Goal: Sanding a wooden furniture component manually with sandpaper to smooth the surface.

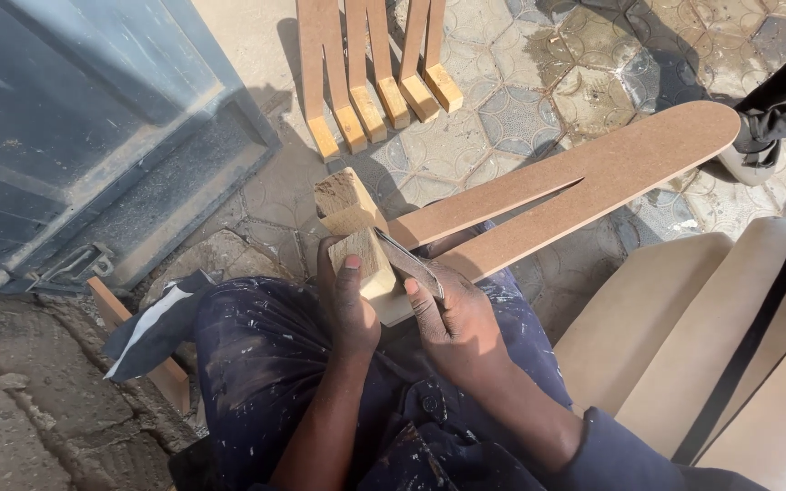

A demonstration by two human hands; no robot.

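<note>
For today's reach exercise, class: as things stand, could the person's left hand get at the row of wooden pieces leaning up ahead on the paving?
Probably not without leaning forward. The left hand is wrapped around a wooden block on the lap, and the leaning wooden pieces stand well beyond it across open paving. Nothing blocks the way.

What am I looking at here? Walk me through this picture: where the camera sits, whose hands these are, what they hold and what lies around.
The single view comes from a camera worn on a person's head, looking down at their lap. There is no machine; the work is done with bare hands. The left hand grips a small pale wooden block, which sits against a long forked board lying across the knees. The right hand holds a thin dark metal tool against the block; its exact kind is hard to tell. On the patterned paving stand several wooden slats leaning together. A grey metal door is at the left, and curved beige panels are at the right. Another person's shoe shows top right.
</note>
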